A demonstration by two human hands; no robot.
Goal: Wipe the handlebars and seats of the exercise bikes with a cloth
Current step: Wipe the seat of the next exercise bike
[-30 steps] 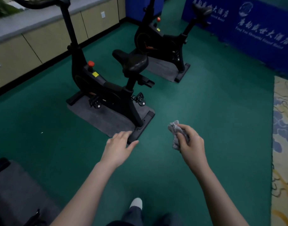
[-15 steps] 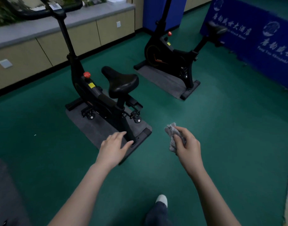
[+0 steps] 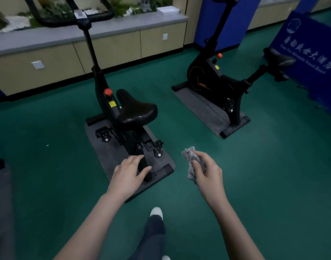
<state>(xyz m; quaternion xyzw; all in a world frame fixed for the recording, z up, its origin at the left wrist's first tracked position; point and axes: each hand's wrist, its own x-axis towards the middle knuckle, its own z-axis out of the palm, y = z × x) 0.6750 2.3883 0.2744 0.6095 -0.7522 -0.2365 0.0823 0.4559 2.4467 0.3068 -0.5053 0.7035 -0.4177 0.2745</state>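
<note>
Your right hand (image 3: 207, 173): clenched around grey cloth (image 3: 190, 162). Your left hand (image 3: 128, 175): empty, fingers spread, raised before near bike's seat (image 3: 135, 111).

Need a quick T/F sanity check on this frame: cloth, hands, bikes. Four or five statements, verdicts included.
1. The right hand grips a grey cloth. True.
2. The left hand rests on the near bike's seat. False: it is open and empty, held in the air short of the seat.
3. Each exercise bike stands on a grey mat. True.
4. The near bike's knob is yellow. False: it is red.
5. The floor is green. True.
</note>
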